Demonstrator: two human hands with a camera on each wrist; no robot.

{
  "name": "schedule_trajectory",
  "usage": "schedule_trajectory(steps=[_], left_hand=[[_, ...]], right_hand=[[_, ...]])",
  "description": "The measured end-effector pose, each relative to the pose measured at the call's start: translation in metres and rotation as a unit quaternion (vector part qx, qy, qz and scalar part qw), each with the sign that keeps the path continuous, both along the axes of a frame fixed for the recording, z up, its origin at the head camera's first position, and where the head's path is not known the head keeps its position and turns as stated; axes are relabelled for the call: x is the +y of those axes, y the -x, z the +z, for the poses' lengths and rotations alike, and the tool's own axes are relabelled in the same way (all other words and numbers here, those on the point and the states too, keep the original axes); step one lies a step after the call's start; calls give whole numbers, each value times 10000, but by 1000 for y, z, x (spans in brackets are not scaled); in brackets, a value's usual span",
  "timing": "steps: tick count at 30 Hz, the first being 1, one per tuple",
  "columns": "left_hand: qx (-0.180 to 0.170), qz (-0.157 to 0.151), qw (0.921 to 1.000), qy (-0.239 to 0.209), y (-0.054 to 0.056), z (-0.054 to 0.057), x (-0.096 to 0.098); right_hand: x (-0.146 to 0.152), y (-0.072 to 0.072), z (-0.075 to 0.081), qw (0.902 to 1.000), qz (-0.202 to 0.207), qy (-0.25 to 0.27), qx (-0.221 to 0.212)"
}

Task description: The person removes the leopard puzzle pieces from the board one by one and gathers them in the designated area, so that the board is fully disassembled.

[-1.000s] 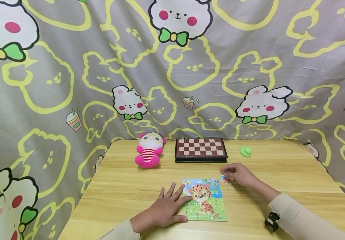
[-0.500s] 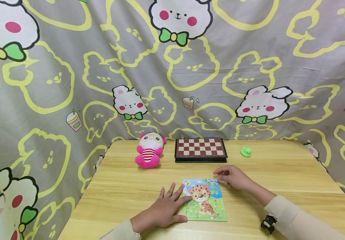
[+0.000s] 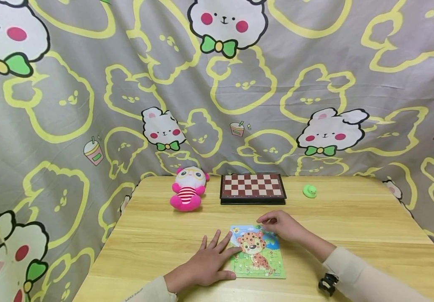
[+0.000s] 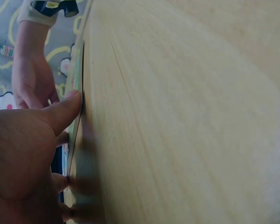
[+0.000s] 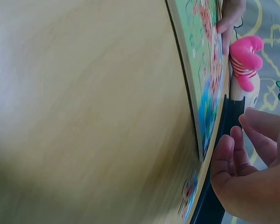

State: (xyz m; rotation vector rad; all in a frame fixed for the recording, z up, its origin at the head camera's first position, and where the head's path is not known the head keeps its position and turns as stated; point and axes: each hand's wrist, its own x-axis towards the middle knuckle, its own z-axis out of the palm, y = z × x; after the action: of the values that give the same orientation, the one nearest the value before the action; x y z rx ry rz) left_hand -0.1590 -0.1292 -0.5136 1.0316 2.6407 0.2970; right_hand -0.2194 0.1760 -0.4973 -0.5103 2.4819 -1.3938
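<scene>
wooden bench, leopard puzzle, one corner in hand

wooden bench point(image 3: 353, 218) carries everything, with a printed bunny curtain point(image 3: 88, 105) hung close behind it. near the front edge lies the leopard puzzle point(image 3: 256, 251), flat in its green frame. the left hand point(image 3: 205, 264) rests flat at the puzzle's left edge, fingers point(image 3: 217, 243) straight and spread, the fingertips just on the frame; the left wrist view shows the thumb pressed along that edge. that hold looks right for the job: it should keep the board from sliding while the other hand works.

the right hand point(image 3: 281, 224) is at the puzzle's far right corner, fingers curled downward onto it. whether a loose piece is pinched under them cannot be told from the head view, and the right wrist view shows the fingers bent near the board's edge with nothing clearly between them. to seat a piece well i judge it should come down level and be pressed lightly.

behind the puzzle, well apart, stands a closed chessboard point(image 3: 252, 188). left of it sits a pink plush toy point(image 3: 187, 188), and to the right a small green duck point(image 3: 309, 191). none of them crowds the hands.
</scene>
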Motion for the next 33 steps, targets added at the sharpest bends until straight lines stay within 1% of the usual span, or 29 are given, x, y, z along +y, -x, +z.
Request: schedule_trajectory(steps=[6,12,17,20,23,28,33], left_hand=[[31,-4,10000,5,0,0,0],[36,-11,10000,0,0,1,1],[22,-16,10000,19,-2,3,1],[32,-18,10000,38,-2,4,1],[42,-14,10000,46,-3,4,1],[9,-4,10000,41,-3,4,1],[47,-25,10000,29,-2,2,0]], right_hand=[[-12,-2,-2,9994,248,224,-34],[-24,-6,-3,9994,264,177,-112],[-31,-9,-5,9992,366,133,-109],[-34,-12,-6,9993,376,75,-39],[-37,-13,-8,9995,299,-61,74],[-41,-13,-15,9990,182,-323,269],[-42,-13,-18,9980,207,-462,374]])
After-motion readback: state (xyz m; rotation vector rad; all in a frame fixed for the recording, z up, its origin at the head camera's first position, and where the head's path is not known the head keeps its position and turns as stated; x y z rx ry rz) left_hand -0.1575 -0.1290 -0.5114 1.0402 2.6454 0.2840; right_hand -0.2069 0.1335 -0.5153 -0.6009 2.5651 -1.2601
